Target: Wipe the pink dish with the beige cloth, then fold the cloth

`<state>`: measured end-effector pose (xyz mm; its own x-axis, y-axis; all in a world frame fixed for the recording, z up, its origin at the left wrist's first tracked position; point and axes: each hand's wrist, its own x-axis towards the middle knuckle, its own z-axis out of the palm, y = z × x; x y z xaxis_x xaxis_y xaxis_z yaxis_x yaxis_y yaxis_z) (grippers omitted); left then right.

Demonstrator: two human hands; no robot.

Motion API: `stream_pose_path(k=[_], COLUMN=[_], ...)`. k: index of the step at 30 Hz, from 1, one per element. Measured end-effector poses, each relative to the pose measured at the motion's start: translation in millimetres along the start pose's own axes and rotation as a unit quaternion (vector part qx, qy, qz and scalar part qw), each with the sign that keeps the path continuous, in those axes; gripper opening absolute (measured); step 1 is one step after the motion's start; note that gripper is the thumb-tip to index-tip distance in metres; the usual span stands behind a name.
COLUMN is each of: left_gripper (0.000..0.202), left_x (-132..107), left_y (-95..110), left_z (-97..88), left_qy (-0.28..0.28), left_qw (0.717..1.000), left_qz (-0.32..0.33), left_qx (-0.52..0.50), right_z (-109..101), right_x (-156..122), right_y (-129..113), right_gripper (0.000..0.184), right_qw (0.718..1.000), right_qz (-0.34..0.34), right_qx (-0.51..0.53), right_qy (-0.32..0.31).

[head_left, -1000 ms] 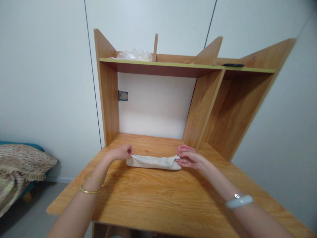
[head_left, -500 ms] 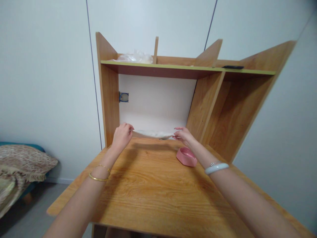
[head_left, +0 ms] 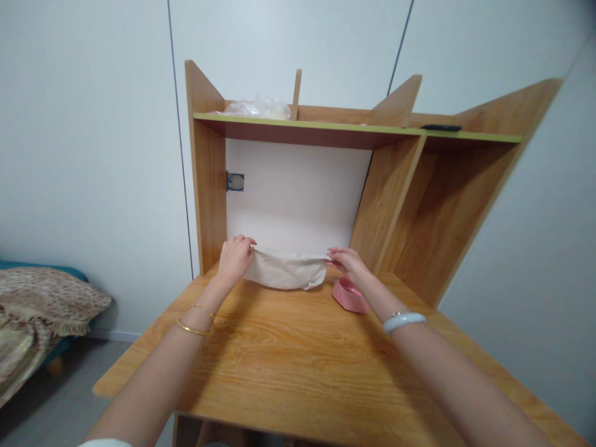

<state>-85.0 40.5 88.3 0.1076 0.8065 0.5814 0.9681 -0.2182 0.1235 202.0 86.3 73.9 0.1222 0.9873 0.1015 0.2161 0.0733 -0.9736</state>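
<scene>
A white cloth is stretched between my two hands above the back of the wooden desk. My left hand pinches its upper left corner, fingers closed. At the upper right corner, my right hand grips the cloth between thumb and fingers. The cloth hangs down with a slightly wavy lower edge, close to the desktop. Just below my right hand, a pink angular bowl rests on the desk.
A wooden hutch with upright dividers rises at the back. On its upper shelf lie a clear plastic bag and a flat black object. A wall socket box shows behind. A patterned blanket covers furniture at left.
The cloth was nearly edge-on and lifted flat; now it hangs down with its face showing. Both hands have lowered slightly, still gripping its corners.
</scene>
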Motion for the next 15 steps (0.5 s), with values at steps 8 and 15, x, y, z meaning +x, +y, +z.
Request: stream_pose_path(k=[8, 15], left_gripper=[0.027, 0.030], left_x=[1.6, -4.1], left_y=[-2.1, -13.4], left_z=[-2.9, -32.5], left_qy=[0.000, -0.201], left_qw=[0.998, 0.907], left_qz=[-0.019, 0.001], left_qx=[-0.066, -0.370], right_z=[-8.2, -45.0], right_x=[-18.8, -45.3], right_y=[-18.4, -40.7], right_gripper=[0.028, 0.013], right_qw=[0.998, 0.993], right_qz=[-0.038, -0.046], right_qx=[0.039, -0.104], right_qy=[-0.015, -0.040])
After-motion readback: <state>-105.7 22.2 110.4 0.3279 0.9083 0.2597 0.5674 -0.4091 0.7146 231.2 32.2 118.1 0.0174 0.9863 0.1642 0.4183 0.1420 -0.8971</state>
